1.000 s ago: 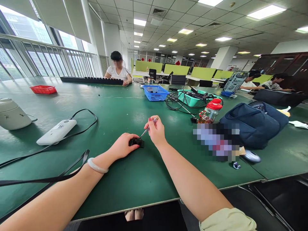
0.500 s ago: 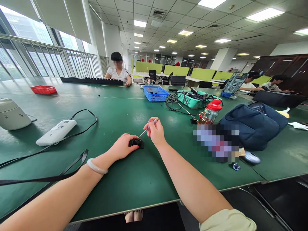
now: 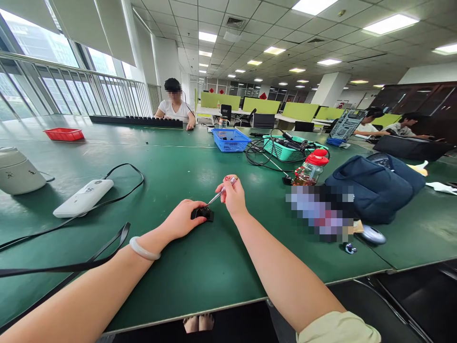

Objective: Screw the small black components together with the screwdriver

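Note:
On the green table (image 3: 200, 267), my left hand (image 3: 183, 219) grips a small black part (image 3: 206, 214) between thumb and fingers and keeps it against the surface. The part looks like a little block with a flat end; its exact kind is too small to tell. My right hand (image 3: 233, 195) pinches a slim metal screwdriver (image 3: 218, 195), slanted down to the left. Its tip is at the top of the black part; whether it touches a screw I cannot tell. A pale bangle (image 3: 144, 248) circles my left wrist.
A white power bank-like device (image 3: 84, 197) with a black cord lies left, beside a beige rounded container (image 3: 17, 171). Further off are a red tray (image 3: 63, 135), a blue basket (image 3: 231, 143) and a green basket (image 3: 285, 153) of cables. A red-lidded bottle (image 3: 311, 167) and navy bag (image 3: 374, 190) stand right. A person sits opposite.
My right hand and the screwdriver have shifted very slightly to the right, with the tip still by the black part. My left hand stays in place on the part.

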`<state>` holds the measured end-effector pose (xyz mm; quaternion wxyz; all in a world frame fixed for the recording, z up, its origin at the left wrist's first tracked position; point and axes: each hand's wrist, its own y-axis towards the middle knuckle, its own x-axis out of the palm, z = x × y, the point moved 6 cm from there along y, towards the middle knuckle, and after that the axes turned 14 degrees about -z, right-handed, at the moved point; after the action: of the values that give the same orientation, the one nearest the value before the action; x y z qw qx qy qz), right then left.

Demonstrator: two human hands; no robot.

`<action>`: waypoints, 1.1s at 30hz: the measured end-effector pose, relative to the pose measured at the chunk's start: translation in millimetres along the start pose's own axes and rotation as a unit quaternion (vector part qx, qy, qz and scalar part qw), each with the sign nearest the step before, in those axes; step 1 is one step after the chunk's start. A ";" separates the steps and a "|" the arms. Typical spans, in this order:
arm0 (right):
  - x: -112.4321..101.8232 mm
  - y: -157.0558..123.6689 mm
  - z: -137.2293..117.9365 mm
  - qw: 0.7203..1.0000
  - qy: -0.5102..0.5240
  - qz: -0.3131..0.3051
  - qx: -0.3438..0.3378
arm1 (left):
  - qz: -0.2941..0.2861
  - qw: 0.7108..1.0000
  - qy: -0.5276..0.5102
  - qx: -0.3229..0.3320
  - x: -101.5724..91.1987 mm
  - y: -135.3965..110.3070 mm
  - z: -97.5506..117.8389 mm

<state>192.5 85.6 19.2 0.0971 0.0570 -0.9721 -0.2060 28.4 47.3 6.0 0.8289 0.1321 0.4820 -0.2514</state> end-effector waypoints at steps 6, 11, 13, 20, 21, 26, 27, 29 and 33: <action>-0.2 -0.8 -1.4 1.000 -0.002 0.000 0.002 | -0.004 1.000 0.006 0.003 0.6 0.4 0.0; -1.0 -1.1 0.7 1.000 0.012 0.005 0.024 | -0.004 1.000 0.007 0.003 1.0 0.7 -0.7; -2.1 -0.7 3.1 0.998 0.033 0.013 0.045 | -0.004 1.000 0.005 0.006 1.1 0.8 -0.9; -11.5 1.6 22.2 0.980 0.118 0.073 0.145 | -0.012 1.000 -0.003 0.003 0.6 0.4 0.4; -13.1 1.6 25.4 0.976 0.123 0.080 0.159 | -0.011 1.000 -0.002 0.004 0.4 0.3 0.8; -16.6 -0.6 34.5 0.964 0.132 0.096 0.210 | -0.004 1.000 -0.002 0.006 -0.4 0.2 1.0; -16.5 -1.1 34.3 0.963 0.133 0.098 0.212 | -0.003 1.000 -0.002 0.006 -0.4 0.3 1.0; -16.0 -1.6 32.7 0.963 0.131 0.100 0.213 | -0.003 1.000 0.000 0.008 -0.4 0.3 1.2; -14.9 -2.1 29.4 0.962 0.123 0.101 0.222 | -0.002 1.000 0.000 0.010 -0.7 0.3 2.0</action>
<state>201.0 97.3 -10.5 0.2209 0.0038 -0.9747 0.0348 29.8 46.8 7.6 0.8272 0.1392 0.4795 -0.2576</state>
